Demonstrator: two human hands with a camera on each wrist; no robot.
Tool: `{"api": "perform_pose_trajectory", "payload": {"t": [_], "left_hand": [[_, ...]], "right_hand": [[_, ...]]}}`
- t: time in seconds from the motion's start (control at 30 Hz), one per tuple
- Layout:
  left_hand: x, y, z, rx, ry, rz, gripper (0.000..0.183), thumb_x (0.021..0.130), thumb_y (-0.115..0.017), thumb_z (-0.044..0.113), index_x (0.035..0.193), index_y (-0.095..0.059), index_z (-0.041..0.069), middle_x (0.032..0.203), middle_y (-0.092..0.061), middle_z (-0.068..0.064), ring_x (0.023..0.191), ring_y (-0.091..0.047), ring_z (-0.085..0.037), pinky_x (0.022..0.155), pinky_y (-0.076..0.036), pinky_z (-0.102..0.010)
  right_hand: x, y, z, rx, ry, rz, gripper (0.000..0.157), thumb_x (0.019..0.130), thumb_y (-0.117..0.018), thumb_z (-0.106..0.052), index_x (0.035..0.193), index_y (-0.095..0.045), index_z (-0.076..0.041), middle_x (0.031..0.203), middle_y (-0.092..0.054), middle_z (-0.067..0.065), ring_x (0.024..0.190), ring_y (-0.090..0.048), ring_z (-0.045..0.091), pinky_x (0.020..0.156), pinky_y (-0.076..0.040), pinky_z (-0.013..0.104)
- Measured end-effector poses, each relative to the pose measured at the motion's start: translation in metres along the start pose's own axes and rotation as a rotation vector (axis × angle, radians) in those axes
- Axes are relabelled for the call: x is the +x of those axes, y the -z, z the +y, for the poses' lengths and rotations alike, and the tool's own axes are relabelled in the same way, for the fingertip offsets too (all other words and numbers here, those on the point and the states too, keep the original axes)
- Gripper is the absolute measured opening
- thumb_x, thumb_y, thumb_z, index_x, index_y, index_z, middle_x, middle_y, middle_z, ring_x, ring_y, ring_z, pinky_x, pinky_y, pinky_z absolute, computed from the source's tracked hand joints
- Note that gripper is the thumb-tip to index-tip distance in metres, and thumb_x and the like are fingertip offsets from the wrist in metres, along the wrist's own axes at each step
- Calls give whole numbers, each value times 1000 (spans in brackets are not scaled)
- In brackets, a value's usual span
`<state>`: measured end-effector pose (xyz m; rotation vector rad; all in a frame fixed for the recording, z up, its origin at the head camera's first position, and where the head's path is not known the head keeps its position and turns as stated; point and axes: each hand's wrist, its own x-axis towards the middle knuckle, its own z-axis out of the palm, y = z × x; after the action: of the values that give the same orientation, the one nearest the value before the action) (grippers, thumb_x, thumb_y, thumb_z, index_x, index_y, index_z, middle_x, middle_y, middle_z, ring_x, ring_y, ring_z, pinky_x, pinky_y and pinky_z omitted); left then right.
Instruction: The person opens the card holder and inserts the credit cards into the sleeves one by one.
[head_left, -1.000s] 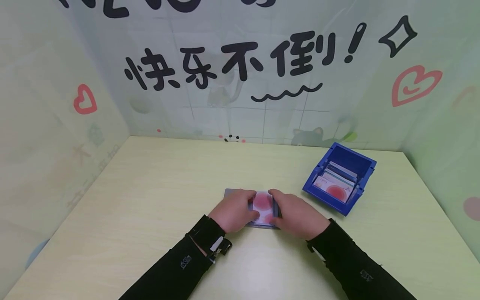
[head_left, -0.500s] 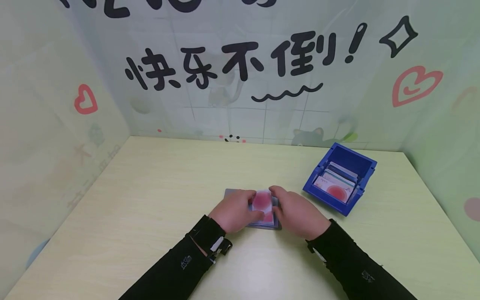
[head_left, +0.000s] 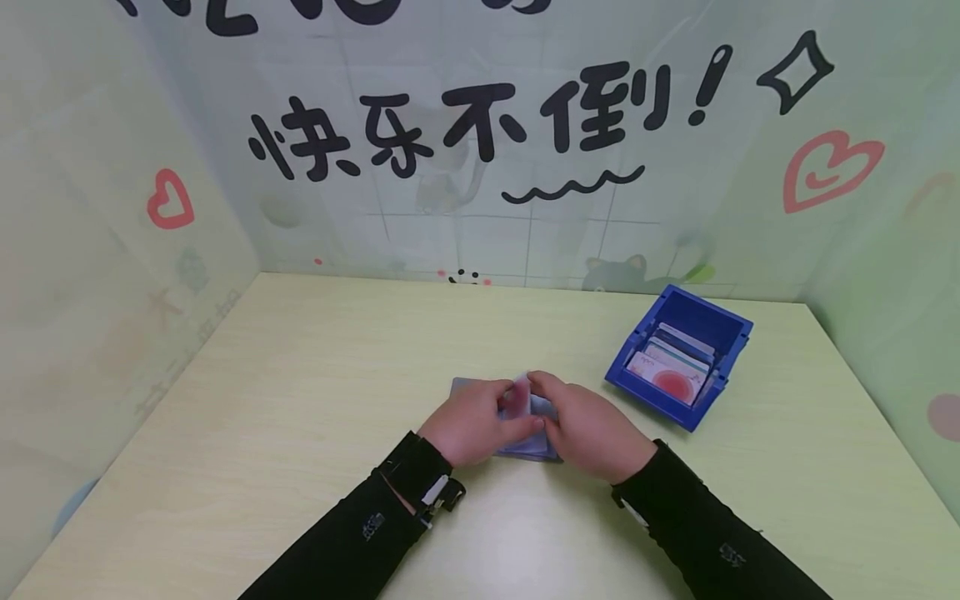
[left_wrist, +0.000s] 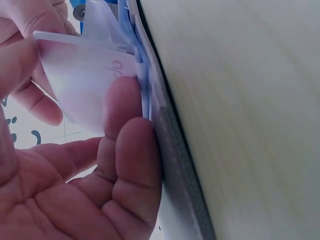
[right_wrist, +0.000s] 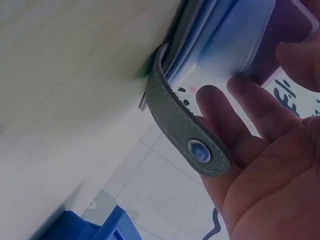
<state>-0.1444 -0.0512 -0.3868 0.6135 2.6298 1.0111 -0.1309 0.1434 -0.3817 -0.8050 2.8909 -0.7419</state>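
Note:
An opened grey card holder (head_left: 536, 450) with clear plastic sleeves (right_wrist: 240, 35) lies on the table. Above it a pink-and-white card (head_left: 516, 402) stands tilted up; whether it is inside a sleeve I cannot tell. My left hand (head_left: 471, 423) grips the card from the left, its fingertips (left_wrist: 122, 102) against the card and the sleeve edges. From the right, my right hand (head_left: 600, 429) pinches the card's raised edge between thumb and fingers. The holder's snap strap (right_wrist: 185, 125) sticks out beside the right fingers. Both hands hide part of the holder.
An open blue box (head_left: 667, 404) with several cards (head_left: 670, 375) standing in it sits to the right, beyond my right hand. A printed backdrop (head_left: 465, 233) rises behind and on both sides of the light wooden table (head_left: 337, 350).
The pink card has gone from lying flat to tilted up, its right edge raised and shifted left. My right hand has moved slightly left; the left thumb has stretched right. The blue box stays put.

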Motion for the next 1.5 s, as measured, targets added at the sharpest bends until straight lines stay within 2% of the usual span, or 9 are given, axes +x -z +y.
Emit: {"api": "perform_pose_trajectory", "payload": {"t": [0.27, 0.53, 0.63, 0.77, 0.9, 1.03, 1.23, 1.37, 1.5], "left_hand": [[3, 0, 1, 63, 21, 10, 47, 89, -53, 49, 118, -57, 12, 110, -61, 0, 84, -53, -11, 71, -48, -30], [3, 2, 3, 79, 94, 0, 55, 90, -49, 41, 132, -50, 5, 111, -58, -1, 81, -53, -14, 65, -46, -30], [1, 3, 4, 82, 111, 0, 56, 91, -47, 39, 134, -48, 3, 113, -57, -1, 82, -52, -14, 65, -46, -29], [0, 4, 4, 77, 114, -5, 41, 94, -47, 33, 121, -54, 3, 87, -56, -3, 62, -50, -14, 52, -40, -28], [0, 7, 2, 99, 107, 9, 21, 95, -47, 27, 103, -55, 8, 66, -46, -2, 50, -46, -14, 46, -38, -29], [0, 11, 1, 127, 101, 47, 23, 93, -51, 22, 110, -55, 7, 84, -58, -4, 64, -54, -14, 56, -46, -30], [0, 16, -1, 186, 121, 96, 47, 93, -53, 22, 133, -41, 2, 108, -60, -9, 86, -54, -15, 76, -49, -34], [1, 17, -4, 221, 133, 111, 61, 93, -54, 24, 145, -28, 5, 110, -61, -11, 87, -54, -14, 79, -49, -35], [1, 18, -5, 227, 143, 104, 59, 92, -53, 23, 145, -31, 11, 114, -60, -9, 85, -53, -15, 78, -48, -34]], "right_hand": [[0, 0, -1, -3, 15, -9, 58, 89, -64, -23, 138, -37, -9, 131, -53, 5, 117, -46, 15, 92, -45, 40], [-1, -2, 1, -119, -34, -52, 63, 85, -68, -27, 139, -41, -7, 150, -28, 9, 127, -34, 20, 99, -38, 41], [-1, -3, 2, -195, -29, -99, 59, 84, -69, -30, 134, -49, -6, 147, -33, 8, 125, -37, 23, 100, -37, 41], [-1, -3, 3, -295, 24, -159, 52, 84, -68, -33, 127, -57, -5, 136, -49, 8, 120, -43, 23, 100, -37, 40], [-1, -3, 5, -332, 71, -174, 50, 84, -68, -34, 124, -59, -4, 133, -51, 9, 119, -44, 23, 100, -37, 40], [-2, -2, 6, -329, 91, -183, 51, 84, -67, -35, 124, -59, -3, 134, -51, 11, 120, -44, 24, 100, -37, 41], [-2, 1, 5, -334, 77, -210, 53, 85, -66, -38, 125, -59, -4, 135, -49, 10, 121, -42, 24, 101, -36, 41], [-3, 4, 4, -343, 46, -224, 54, 85, -66, -41, 126, -59, -6, 135, -49, 8, 121, -43, 23, 101, -36, 41], [-3, 4, 5, -345, 33, -227, 54, 85, -64, -43, 127, -59, -8, 135, -49, 7, 121, -43, 23, 100, -37, 41]]}}
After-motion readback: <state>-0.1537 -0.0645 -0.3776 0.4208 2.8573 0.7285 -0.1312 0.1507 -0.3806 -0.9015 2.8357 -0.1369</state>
